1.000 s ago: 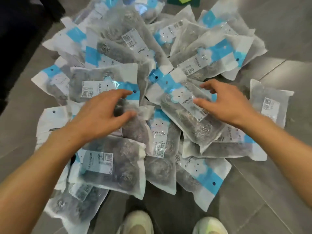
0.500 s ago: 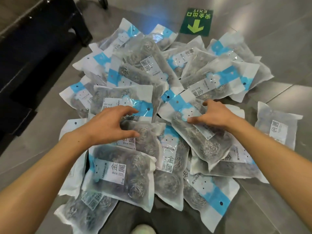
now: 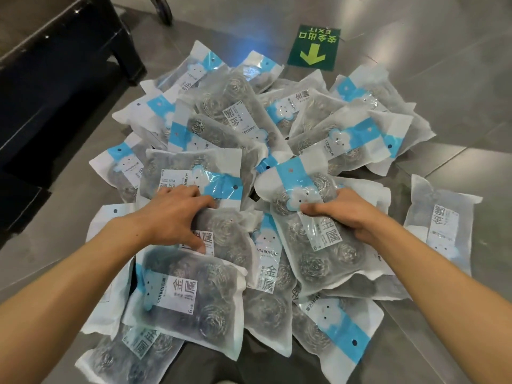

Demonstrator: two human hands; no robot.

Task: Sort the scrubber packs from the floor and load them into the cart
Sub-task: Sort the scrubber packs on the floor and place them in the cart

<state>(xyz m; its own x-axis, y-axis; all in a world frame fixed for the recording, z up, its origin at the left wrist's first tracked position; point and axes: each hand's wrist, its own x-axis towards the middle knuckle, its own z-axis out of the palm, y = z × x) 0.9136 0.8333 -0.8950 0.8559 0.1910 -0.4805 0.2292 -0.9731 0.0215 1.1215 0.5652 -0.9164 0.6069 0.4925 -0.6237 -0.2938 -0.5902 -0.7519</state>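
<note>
the scrubber packs (image 3: 266,189) lie in a loose overlapping heap on the grey tiled floor (image 3: 457,79), filling the middle of the frame from just under the green exit sticker (image 3: 314,48) at upper centre down to the bottom edge. a second ago both hands hovered spread above the heap; now they have come down onto it. the right hand (image 3: 352,214), right of centre, has closed its grip round one pack (image 3: 313,231), thumb across the printed front near the blue band and fingers curled behind the far edge, so the blue-banded end tips up a little off its neighbours. the left hand (image 3: 173,214), left of centre, has its fingers bent down over the top edge of another pack (image 3: 221,236) with the thumb pressed on its label; that grip looks closed on the bag, though the fingertips are partly hidden by the plastic.

what this means, as a judgement: the reach is over and the pick is starting, one pack to each hand. none of the heap looks sorted yet. a dark cart-like frame (image 3: 55,92) sits at upper left with a wheel (image 3: 163,8) at the top edge, near the heap. the bags are slick and stacked on each other, so lifting one may drag or slide the packs resting against it.
</note>
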